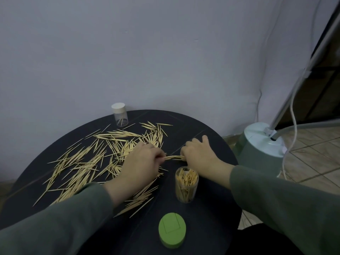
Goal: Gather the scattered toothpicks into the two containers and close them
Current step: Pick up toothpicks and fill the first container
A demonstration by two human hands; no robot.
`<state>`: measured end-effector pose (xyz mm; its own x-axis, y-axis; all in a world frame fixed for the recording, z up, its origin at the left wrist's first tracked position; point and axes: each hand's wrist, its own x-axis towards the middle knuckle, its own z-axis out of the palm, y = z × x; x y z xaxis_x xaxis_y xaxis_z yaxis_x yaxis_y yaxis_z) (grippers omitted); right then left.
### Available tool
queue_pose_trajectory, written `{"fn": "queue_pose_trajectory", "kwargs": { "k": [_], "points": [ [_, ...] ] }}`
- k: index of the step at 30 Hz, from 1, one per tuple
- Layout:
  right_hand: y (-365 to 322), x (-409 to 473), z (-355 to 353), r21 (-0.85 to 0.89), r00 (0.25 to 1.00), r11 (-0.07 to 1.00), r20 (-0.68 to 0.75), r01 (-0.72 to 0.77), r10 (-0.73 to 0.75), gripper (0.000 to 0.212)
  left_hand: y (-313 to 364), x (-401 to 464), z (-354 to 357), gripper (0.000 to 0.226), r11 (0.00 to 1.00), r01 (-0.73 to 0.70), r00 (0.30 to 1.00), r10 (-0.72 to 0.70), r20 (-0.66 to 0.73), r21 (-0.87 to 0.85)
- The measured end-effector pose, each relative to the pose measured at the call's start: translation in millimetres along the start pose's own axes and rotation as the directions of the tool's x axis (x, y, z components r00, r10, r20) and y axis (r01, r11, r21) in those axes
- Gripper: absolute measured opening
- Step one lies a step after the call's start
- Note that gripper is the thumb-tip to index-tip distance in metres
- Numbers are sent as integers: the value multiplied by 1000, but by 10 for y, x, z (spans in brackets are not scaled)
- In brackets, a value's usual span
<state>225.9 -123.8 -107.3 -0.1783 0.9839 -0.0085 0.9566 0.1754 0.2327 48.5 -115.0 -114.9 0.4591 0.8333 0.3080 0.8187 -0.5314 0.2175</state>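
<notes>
Many toothpicks (86, 161) lie scattered over the left and middle of the round black table (207, 142). A small bundle of toothpicks (173, 157) spans between my hands: my left hand (141, 162) pinches one end, my right hand (199, 153) grips the other. Just in front of my right hand stands an open clear container (186, 184), partly filled with toothpicks. Its green lid (172, 230) lies near the table's front edge. A second clear container (120, 116) with a white lid on stands at the back left, holding a few toothpicks.
A pale green appliance base (261, 144) with a pole, hose and white cable stands on the tiled floor right of the table. A grey wall is right behind the table.
</notes>
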Motion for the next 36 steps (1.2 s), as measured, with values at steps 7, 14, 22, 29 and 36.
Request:
{"fn": "queue_pose_trajectory", "kwargs": {
  "k": [7,14,22,29,36],
  "points": [
    [183,-189,-164,809,988,584,-32,-65,154,10,107,-2,-158,9,795,206,977,-201,73,-570],
    [222,-420,-178,994,993,92,-48,58,-108,17,280,-90,-315,7,625,93,996,-63,69,-775],
    [289,-476,-56,995,968,90,70,-50,-240,14,243,-197,-287,3,712,82,985,47,164,-697],
    [330,-481,-73,995,967,97,55,-32,-249,13,260,-234,-226,22,736,77,985,48,164,-673],
    [369,-477,-81,989,962,140,-6,46,-274,12,302,-249,-230,15,717,-24,998,54,21,-697]
  ]
}}
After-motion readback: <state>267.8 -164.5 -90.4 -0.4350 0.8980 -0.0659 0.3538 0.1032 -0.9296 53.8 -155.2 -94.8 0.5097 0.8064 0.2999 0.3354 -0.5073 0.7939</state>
